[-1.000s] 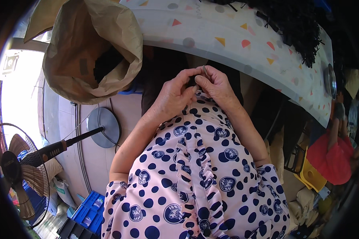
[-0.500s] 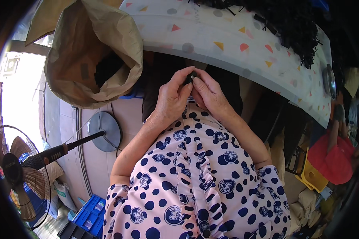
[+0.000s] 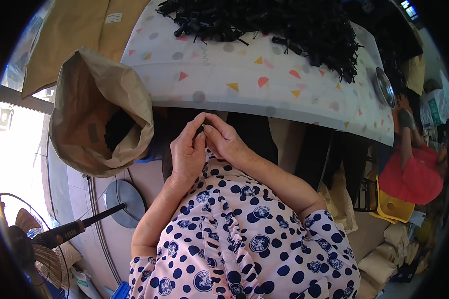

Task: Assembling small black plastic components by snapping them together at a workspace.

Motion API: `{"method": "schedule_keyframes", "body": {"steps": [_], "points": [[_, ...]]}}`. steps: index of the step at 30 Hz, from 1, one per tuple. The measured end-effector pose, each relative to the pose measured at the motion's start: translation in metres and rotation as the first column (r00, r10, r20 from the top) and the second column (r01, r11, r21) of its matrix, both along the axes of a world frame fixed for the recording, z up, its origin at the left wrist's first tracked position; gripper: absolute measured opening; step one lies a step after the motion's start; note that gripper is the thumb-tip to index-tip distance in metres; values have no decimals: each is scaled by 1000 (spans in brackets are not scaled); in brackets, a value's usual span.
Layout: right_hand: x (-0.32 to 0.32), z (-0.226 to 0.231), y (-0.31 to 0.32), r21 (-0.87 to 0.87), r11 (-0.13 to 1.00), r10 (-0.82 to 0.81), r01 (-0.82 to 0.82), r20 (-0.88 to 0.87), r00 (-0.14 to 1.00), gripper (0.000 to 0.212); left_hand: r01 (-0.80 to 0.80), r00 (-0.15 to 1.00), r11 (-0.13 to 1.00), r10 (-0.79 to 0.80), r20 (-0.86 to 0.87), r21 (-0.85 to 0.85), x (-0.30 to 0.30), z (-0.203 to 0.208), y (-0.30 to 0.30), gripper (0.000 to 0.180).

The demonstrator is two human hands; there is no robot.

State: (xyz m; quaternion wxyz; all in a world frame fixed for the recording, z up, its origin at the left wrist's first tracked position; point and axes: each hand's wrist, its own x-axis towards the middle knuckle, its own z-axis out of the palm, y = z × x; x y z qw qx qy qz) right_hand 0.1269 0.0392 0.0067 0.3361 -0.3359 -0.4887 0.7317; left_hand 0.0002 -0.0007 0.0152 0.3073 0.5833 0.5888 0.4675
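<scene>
Both our L hand & R hand pinch a sm. blk piece btwn fingertips, just off the table's near edge; metal dish at its R edge, blk parts heap farther back.

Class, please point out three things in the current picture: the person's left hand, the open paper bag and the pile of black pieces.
Left hand [image 3: 187,150]: head view, on the back of the hand.
Open paper bag [image 3: 128,93]: head view, on its bare wall.
Pile of black pieces [image 3: 272,25]: head view, on the heap's middle.
</scene>
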Motion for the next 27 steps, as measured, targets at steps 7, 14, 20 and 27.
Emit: {"method": "schedule_keyframes", "body": {"steps": [7,14,20,27], "points": [[19,7,87,297,889,258,-348,302,918,31,-62,982,978,96,-163,201,-41,17,19,34],[60,-9,229,782,593,-691,-190,616,378,32,-330,697,916,400,-596,228,-153,11,22,37],[60,0,212,897,431,-703,-102,405,585,17,-133,984,991,135,120,-27,-103,23,21,53],[12,23,58,720,665,-232,-201,455,860,10,344,674,932,-157,722,-118,-38,22,38,70]]}}
